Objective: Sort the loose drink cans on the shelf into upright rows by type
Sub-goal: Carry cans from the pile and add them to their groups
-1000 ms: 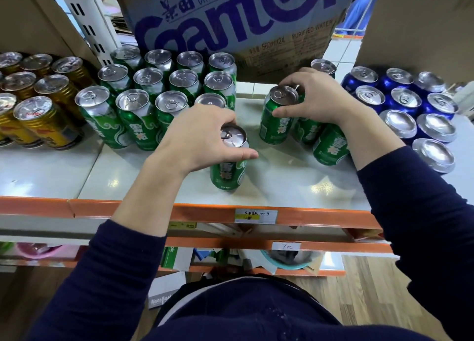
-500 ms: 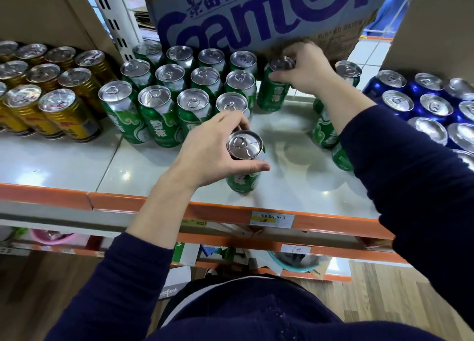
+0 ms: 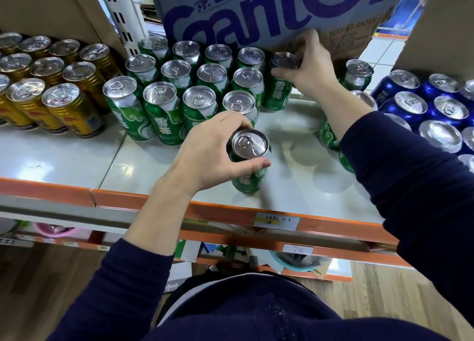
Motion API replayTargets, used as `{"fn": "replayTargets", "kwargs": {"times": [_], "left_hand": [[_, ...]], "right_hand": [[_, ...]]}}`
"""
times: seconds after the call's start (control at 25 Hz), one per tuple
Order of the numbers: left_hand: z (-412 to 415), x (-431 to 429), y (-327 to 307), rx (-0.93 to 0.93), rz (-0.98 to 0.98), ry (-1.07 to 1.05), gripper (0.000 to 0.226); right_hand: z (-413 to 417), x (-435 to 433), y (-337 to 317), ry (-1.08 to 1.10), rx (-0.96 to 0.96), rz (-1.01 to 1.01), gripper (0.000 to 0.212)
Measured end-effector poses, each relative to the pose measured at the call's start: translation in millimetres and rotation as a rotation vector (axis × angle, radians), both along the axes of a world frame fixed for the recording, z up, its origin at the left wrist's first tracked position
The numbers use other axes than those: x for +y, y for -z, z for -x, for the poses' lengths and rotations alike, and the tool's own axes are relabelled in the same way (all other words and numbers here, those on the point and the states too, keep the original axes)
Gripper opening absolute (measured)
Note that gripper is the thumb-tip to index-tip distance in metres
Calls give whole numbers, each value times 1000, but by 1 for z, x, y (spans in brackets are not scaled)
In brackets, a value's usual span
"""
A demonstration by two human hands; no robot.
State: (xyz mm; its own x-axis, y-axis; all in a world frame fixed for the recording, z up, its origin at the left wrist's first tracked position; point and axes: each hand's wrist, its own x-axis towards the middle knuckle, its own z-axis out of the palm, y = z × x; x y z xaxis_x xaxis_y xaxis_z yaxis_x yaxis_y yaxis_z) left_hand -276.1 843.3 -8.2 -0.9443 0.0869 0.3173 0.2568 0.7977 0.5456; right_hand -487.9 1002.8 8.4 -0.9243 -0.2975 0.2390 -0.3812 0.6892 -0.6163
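Left hand (image 3: 205,153) I'm driving is curled round a green can (image 3: 250,184), upright just in front of the green rows (image 3: 179,84) on the shelf (image 3: 64,158), right hand (image 3: 311,68) grips a second green can (image 3: 278,94) at the back right end of those rows

Looks like a small grocery shop, going by the orange-edged metal shelf (image 3: 46,190) with handwritten price labels (image 3: 277,220) on its lip, massed green cans (image 3: 164,127), gold cans (image 3: 74,120) and blue cans (image 3: 410,103), and a printed purified-water carton (image 3: 256,19) standing behind them.
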Motion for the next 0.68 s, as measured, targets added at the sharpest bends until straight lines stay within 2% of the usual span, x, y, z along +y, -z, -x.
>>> {"fn": "replayTargets", "kwargs": {"times": [0.12,0.32,0.48,0.6,0.68], "left_hand": [[2,3,-6,-22,57,-14,62],[13,14,-30,12,112,28,65],[35,28,-50,55,124,-15,66],[65,39,-59,34,231,-35,70],[87,43,-62,18,304,-52,74]], "right_hand": [[-20,4,-4,-16,-33,-14,71],[-109,54,26,-143,64,73,39],[-153,113,64,-116,56,-76,37],[-165,132,84,-149,135,-245,31],[-170,135,93,-144,160,-238,27]]}}
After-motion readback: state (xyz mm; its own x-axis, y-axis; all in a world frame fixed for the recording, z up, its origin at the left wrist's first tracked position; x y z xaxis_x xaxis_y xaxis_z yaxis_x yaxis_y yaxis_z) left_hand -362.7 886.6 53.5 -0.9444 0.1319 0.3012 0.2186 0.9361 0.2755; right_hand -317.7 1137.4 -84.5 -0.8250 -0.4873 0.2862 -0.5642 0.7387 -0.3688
